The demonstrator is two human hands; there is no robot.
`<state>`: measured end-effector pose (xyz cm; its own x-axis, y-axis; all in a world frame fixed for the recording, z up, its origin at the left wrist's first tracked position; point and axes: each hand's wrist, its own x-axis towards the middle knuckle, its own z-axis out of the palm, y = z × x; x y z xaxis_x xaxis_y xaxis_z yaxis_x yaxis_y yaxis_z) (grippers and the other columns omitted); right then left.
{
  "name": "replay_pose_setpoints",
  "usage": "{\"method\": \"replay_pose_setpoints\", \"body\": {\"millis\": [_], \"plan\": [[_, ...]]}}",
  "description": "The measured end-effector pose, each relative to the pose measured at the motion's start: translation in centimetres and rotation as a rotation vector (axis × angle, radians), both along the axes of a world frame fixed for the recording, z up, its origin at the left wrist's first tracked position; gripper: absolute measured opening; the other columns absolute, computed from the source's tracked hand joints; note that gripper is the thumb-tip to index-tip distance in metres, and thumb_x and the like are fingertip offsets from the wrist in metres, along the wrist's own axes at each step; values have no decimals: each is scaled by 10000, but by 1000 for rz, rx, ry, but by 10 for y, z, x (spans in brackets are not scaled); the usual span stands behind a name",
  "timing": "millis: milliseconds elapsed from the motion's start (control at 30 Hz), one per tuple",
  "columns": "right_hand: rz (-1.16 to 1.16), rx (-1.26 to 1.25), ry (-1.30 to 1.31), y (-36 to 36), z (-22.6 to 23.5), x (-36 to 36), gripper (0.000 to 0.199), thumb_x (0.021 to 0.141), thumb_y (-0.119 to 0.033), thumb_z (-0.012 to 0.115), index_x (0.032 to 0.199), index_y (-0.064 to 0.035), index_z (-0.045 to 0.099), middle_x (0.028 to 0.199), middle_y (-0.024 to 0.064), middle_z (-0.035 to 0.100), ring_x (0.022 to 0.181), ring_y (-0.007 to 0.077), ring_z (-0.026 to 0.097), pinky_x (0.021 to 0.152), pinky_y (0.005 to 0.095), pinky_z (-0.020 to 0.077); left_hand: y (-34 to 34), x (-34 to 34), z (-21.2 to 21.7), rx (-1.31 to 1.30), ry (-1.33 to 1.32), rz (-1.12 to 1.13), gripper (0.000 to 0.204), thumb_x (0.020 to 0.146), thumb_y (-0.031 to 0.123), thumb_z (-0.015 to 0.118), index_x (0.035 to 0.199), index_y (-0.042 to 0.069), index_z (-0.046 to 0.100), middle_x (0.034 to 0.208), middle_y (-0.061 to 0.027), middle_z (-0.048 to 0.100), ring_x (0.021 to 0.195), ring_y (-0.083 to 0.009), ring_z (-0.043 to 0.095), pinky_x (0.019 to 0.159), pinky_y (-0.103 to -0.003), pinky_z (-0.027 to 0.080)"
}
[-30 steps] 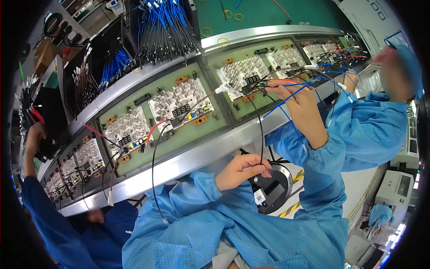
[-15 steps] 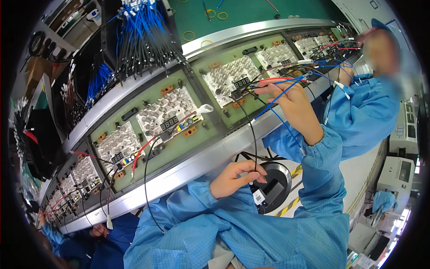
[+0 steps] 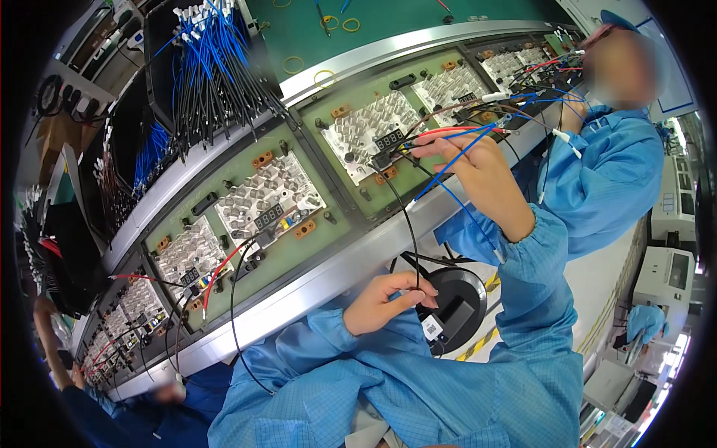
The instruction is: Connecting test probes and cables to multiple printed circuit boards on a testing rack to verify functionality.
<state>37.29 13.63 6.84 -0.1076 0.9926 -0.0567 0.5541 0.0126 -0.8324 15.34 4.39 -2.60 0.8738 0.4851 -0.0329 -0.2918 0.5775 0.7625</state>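
My left hand (image 3: 381, 302) is closed in a pinch on the lower end of a black wire (image 3: 408, 224), just off the metal rail. That wire runs up to a white circuit board (image 3: 358, 127) with a dark digit display. Over the board's right edge, my right hand (image 3: 485, 175) has its fingers bent round a bunch of wires. A red wire (image 3: 452, 131) and a blue wire (image 3: 453, 163) pass across these fingers; their tips are partly hidden among the wires. To the left lies another board (image 3: 250, 190) with a display and red and black wires.
The boards sit in green fixtures (image 3: 328, 224) along a metal rail (image 3: 299, 287). Blue and black wires (image 3: 224, 82) hang in a bin at upper left. A co-worker in a blue smock (image 3: 605, 172) stands at right; another person's arm (image 3: 48, 343) shows far left. A round black stool (image 3: 452, 299) stands below.
Boards and my hands appear slightly farther left in the picture. My grips look the same. A white connector now lies on the left board, and an arm has risen at far left.
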Motion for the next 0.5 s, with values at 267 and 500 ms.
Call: {"method": "replay_pose_setpoints", "body": {"millis": [267, 500], "plan": [[-11, -26, -8, 3, -3, 0, 332, 985, -233, 482, 1104, 44, 622, 1032, 104, 689, 976, 201, 666, 768, 293, 537, 2, 0, -3, 16, -10, 2, 190, 965, 118, 506, 1070, -15, 594, 968, -84, 649, 922, -151, 630, 840, -278, 486], [5, 34, -113, 6, 7, -10, 317, 973, -206, 481, 1059, 57, 635, 962, 118, 709, 903, 198, 672, 759, 291, 520, 4, 0, -2, 25, -26, -19, 194, 970, 117, 500, 1075, -20, 588, 980, -95, 650, 939, -157, 636, 845, -275, 486]]}}
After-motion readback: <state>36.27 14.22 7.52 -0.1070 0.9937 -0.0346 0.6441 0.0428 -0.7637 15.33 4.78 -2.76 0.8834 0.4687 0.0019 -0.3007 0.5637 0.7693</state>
